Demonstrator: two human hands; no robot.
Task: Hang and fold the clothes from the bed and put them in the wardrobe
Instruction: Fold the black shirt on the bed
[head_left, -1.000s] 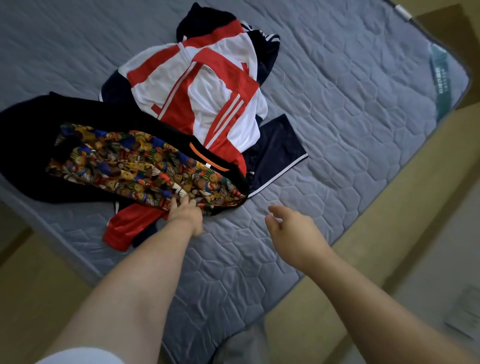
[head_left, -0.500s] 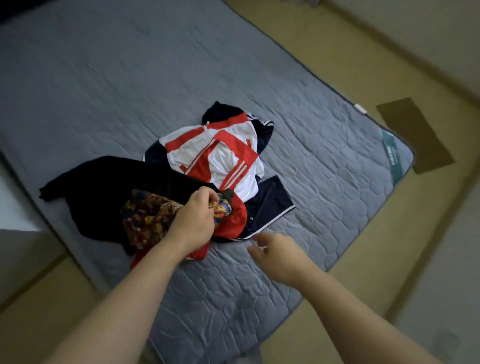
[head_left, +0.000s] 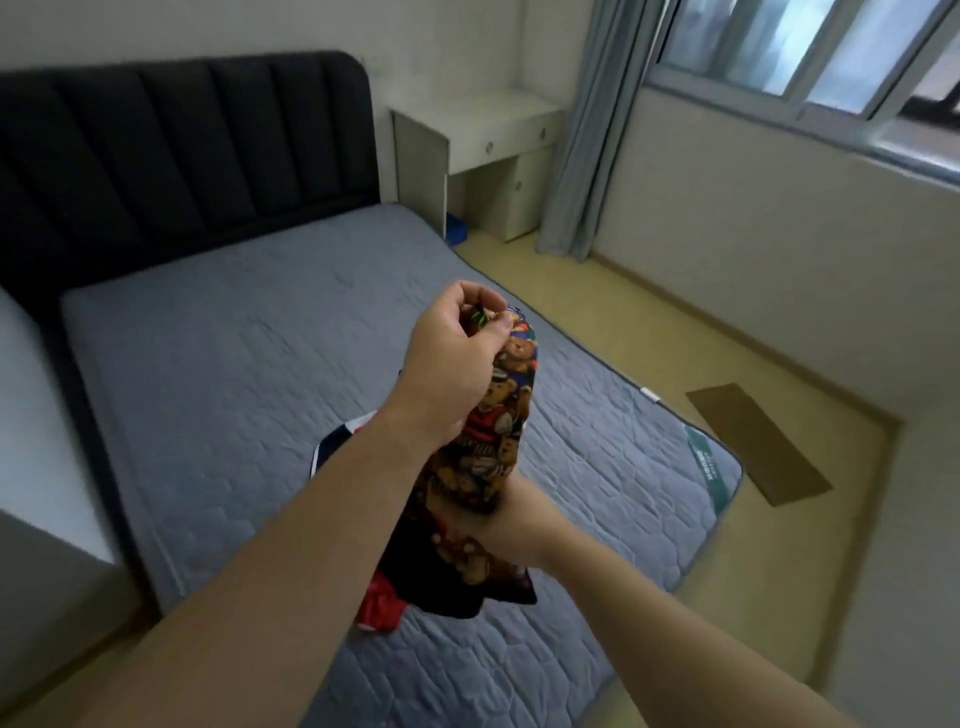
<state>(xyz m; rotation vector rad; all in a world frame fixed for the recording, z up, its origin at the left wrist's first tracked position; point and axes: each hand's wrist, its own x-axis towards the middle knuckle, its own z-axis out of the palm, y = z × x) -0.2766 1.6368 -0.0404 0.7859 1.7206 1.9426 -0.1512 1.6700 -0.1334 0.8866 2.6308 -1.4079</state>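
Since the earlier frame the bear-print garment (head_left: 496, 431) has risen off the bed (head_left: 249, 353) and hangs lengthwise, bunched. The left hand (head_left: 457, 358) pinches its top; everything else trails straight below that grip. The right hand (head_left: 511, 525) (nearer the hem) clutches the lower folds, just above the red clothing (head_left: 382, 608).

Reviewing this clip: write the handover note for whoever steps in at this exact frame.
Left hand: shut on the top of the bear-print garment, lifted above the bed.
Right hand: at the garment's lower part; its fingers are hidden, so the grip cannot be confirmed.
Other clothes: piled on the mattress beneath the arms, mostly hidden.
Done: one garment picked up.
Left: hang or fold it, then the pile. The wardrobe is out of view.
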